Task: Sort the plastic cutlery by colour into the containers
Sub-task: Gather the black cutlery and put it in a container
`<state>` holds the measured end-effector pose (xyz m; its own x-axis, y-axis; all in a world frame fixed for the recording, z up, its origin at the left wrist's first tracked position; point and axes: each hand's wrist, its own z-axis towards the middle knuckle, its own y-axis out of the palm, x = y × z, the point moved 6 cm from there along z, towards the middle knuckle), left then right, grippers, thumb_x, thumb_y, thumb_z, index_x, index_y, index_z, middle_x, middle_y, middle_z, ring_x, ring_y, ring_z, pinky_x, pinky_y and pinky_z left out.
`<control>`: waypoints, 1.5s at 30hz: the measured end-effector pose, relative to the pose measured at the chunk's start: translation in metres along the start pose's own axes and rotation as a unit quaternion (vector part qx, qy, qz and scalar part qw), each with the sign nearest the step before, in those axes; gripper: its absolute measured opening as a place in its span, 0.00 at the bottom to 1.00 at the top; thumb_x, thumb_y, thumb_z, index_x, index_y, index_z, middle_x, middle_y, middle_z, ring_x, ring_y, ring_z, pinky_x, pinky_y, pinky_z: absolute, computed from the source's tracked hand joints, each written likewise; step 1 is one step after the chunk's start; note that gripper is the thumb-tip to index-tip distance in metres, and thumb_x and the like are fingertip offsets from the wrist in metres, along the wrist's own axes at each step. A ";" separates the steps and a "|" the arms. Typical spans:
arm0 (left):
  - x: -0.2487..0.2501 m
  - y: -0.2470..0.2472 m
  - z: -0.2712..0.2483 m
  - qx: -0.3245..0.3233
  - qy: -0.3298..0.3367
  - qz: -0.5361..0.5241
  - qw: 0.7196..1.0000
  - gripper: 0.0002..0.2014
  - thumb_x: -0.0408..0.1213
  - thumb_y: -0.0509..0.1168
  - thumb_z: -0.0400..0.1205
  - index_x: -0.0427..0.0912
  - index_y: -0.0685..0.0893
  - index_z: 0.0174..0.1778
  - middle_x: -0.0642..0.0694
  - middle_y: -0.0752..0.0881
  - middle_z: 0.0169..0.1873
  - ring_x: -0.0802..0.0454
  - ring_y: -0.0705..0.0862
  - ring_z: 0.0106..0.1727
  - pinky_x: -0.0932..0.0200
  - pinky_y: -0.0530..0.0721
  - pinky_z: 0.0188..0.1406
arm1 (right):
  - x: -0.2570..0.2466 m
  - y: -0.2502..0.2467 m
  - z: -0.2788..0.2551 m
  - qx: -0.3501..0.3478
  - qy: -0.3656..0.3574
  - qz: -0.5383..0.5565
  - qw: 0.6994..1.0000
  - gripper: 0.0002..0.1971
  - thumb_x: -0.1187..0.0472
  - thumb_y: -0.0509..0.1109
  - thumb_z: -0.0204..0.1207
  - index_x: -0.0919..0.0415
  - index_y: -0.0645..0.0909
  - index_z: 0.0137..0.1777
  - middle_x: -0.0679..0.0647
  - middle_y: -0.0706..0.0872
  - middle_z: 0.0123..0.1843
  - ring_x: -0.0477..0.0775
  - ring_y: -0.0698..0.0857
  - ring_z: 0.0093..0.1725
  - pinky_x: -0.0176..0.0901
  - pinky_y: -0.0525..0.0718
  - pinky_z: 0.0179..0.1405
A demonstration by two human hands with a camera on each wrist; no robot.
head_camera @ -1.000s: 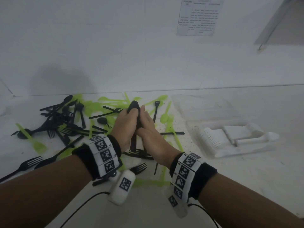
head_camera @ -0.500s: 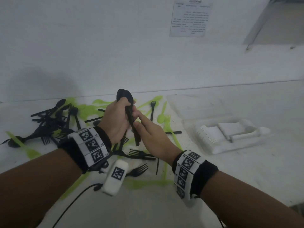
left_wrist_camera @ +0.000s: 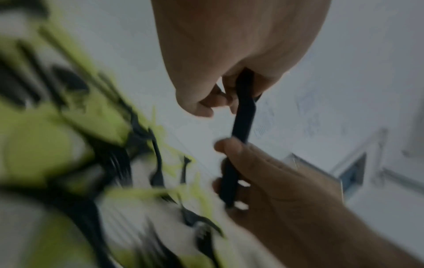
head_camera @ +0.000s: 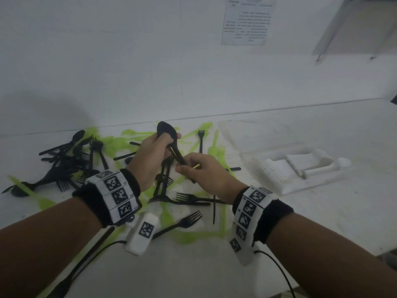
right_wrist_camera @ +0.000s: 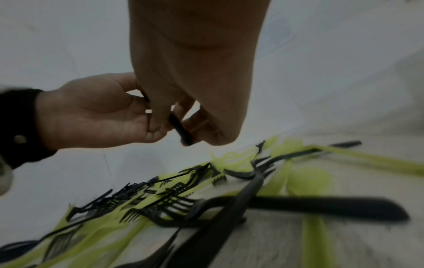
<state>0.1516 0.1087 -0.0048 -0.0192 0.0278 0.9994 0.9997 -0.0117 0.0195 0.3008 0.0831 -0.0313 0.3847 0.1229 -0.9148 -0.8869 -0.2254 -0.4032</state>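
Dim, flat light; wrist views motion-blurred, dark; wide-angle edge distortion

The loose cutlery pile (head_camera: 90, 164) is lying on the table (head_camera: 322, 222), left of centre. The tray of stacked cutlery (head_camera: 300, 171) is sitting to the right, well apart from the pile. A lidded container (head_camera: 257, 136) is lying just behind the tray. A paper sheet (head_camera: 247, 21) is hanging on the far wall.

Wall notice (head_camera: 249, 21) text too small; left-wrist cutlery pile (left_wrist_camera: 69, 145) blurred.
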 end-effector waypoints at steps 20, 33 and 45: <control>0.016 0.115 0.061 -0.157 0.290 0.459 0.825 0.11 0.37 0.68 0.83 0.58 0.84 0.59 0.56 0.88 0.42 0.52 0.83 0.39 0.51 0.81 0.41 | 0.019 -0.180 0.006 0.108 -0.008 -0.490 0.865 0.09 0.47 0.69 0.85 0.42 0.87 0.61 0.47 0.82 0.55 0.56 0.79 0.55 0.52 0.75 0.52; -0.008 0.248 0.143 -0.116 0.216 0.557 0.794 0.13 0.50 0.61 0.80 0.59 0.84 0.58 0.56 0.85 0.46 0.46 0.79 0.49 0.42 0.80 0.55 | 0.094 -0.322 0.079 -0.016 0.009 -0.486 0.874 0.06 0.47 0.73 0.82 0.46 0.88 0.54 0.47 0.83 0.47 0.54 0.83 0.50 0.50 0.79 0.49; -0.037 0.269 0.203 -0.111 0.044 0.594 0.795 0.13 0.47 0.72 0.82 0.52 0.89 0.62 0.47 0.75 0.73 0.46 0.77 0.72 0.44 0.76 0.73 | 0.139 -0.332 0.160 -0.148 0.037 -0.495 0.856 0.09 0.48 0.78 0.78 0.48 0.91 0.55 0.49 0.89 0.50 0.55 0.87 0.50 0.49 0.86 0.49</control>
<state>0.4238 0.3077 -0.0418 0.9272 -0.2055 0.3133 0.2854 -0.1544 -0.9459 0.6083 0.3293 -0.0209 0.9345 0.3361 -0.1171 -0.0188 -0.2821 -0.9592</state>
